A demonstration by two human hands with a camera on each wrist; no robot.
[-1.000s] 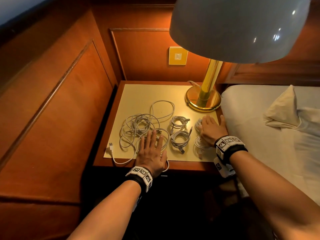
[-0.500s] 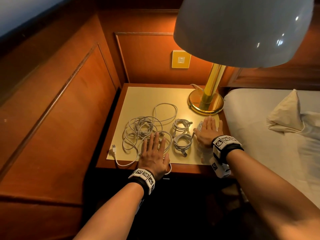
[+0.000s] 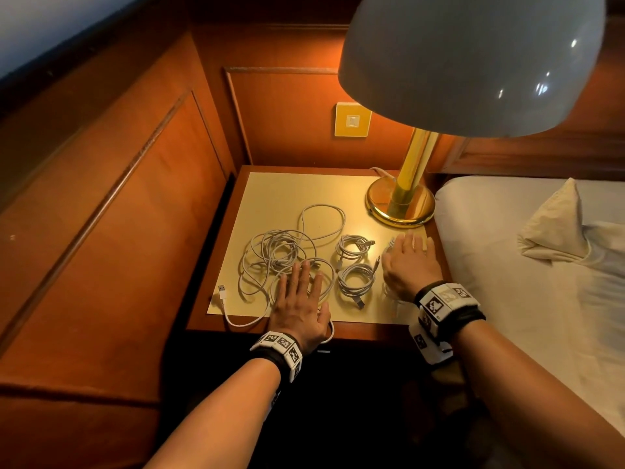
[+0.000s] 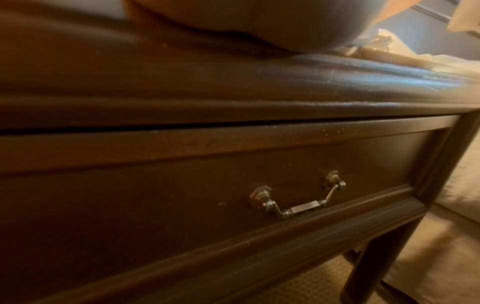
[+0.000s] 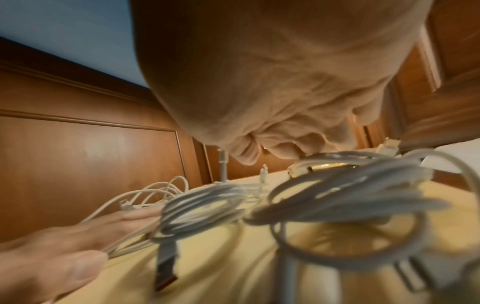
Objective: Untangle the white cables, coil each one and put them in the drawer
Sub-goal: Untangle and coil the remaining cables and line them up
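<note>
White cables: tangle under our flat left hand, coils beside; right hand flat, holding nothing. We'd free one plug end first; drawer closed.

so here's what i've got on from the head cam: both forearms bare, no sleeves at all. each wrist has a black strap with a band of white blocks around it, every block printed with a black-and-white square marker. left wrist band sits snug and flat. right wrist band looks chunkier, with another white marked block hanging off the underside. no rings or gloves that i can make out.
</note>
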